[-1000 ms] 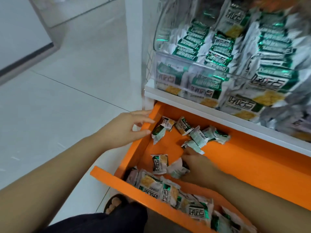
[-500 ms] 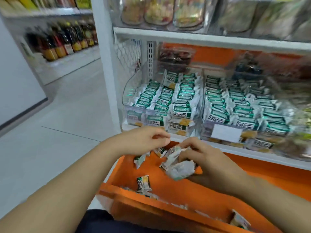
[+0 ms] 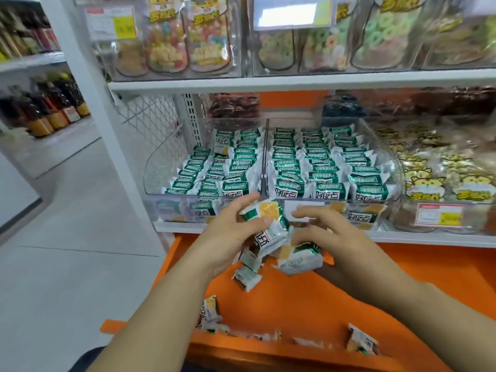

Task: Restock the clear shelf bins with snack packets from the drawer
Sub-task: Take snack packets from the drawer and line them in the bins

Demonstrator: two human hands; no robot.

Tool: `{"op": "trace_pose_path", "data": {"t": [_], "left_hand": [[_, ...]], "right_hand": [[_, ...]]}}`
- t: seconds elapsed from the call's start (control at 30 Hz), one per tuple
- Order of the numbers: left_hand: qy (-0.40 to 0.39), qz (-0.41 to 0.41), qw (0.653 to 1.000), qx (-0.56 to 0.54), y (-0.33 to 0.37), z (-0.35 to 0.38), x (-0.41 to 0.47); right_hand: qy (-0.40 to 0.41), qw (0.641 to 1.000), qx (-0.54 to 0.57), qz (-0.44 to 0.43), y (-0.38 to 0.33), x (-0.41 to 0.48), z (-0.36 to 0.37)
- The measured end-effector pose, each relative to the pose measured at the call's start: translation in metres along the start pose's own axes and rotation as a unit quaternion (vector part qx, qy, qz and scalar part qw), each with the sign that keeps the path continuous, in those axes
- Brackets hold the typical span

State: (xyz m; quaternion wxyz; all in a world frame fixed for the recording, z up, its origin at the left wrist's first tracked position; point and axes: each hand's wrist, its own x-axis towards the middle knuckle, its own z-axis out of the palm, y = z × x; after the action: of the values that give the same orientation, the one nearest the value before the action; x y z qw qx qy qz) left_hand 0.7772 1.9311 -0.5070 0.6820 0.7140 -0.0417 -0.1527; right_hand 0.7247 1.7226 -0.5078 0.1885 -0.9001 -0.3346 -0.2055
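Both hands meet above the open orange drawer (image 3: 362,285), just in front of the white shelf (image 3: 418,238). The left hand (image 3: 230,234) has its grip narrowed on an upper packet (image 3: 265,213), green and white with a yellow picture, pinched between thumb and fingertips. The right hand (image 3: 335,237) curls its grip round a lower packet (image 3: 300,257), with the fingers arched over its top. A middle packet (image 3: 271,237) sits between the two hands, touching both other packets. I cannot tell which hand carries it.

Two clear bins stand side by side on the shelf behind the hands. The left bin (image 3: 158,170) holds rows of the same green packets, and the right bin (image 3: 397,167) is packed with them in rows from front to back.

Loose packets lie on the drawer floor. Two spare packets (image 3: 248,275) lie just below the left hand, a corner packet (image 3: 209,311) lies near the front left, and a front packet (image 3: 362,342) leans at the drawer's front wall.

Further right stands a bin of yellow cat-printed bags (image 3: 456,183). Bins of ring sweets (image 3: 335,49) fill the shelf above. Blurred bottles (image 3: 53,114) line a far shelf at the left.
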Motion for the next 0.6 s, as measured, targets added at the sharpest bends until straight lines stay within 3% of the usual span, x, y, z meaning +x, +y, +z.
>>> {"op": "trace_pose_path", "data": {"t": [0.13, 0.4, 0.53, 0.6], "left_hand": [[0.063, 0.010, 0.998, -0.029, -0.002, 0.001, 0.015], [0.046, -0.015, 0.996, -0.069, -0.004, 0.018, 0.016], [0.010, -0.045, 0.996, -0.075, -0.002, 0.024, 0.006], [-0.006, -0.058, 0.990, -0.130, -0.003, 0.027, -0.001]], "right_hand": [[0.039, 0.998, -0.022, 0.033, 0.017, 0.000, -0.004], [0.133, 0.986, -0.085, 0.050, 0.015, 0.011, -0.008], [0.126, 0.984, -0.105, 0.074, 0.010, 0.016, -0.005], [0.101, 0.982, -0.110, 0.111, 0.006, 0.019, 0.000]]}}
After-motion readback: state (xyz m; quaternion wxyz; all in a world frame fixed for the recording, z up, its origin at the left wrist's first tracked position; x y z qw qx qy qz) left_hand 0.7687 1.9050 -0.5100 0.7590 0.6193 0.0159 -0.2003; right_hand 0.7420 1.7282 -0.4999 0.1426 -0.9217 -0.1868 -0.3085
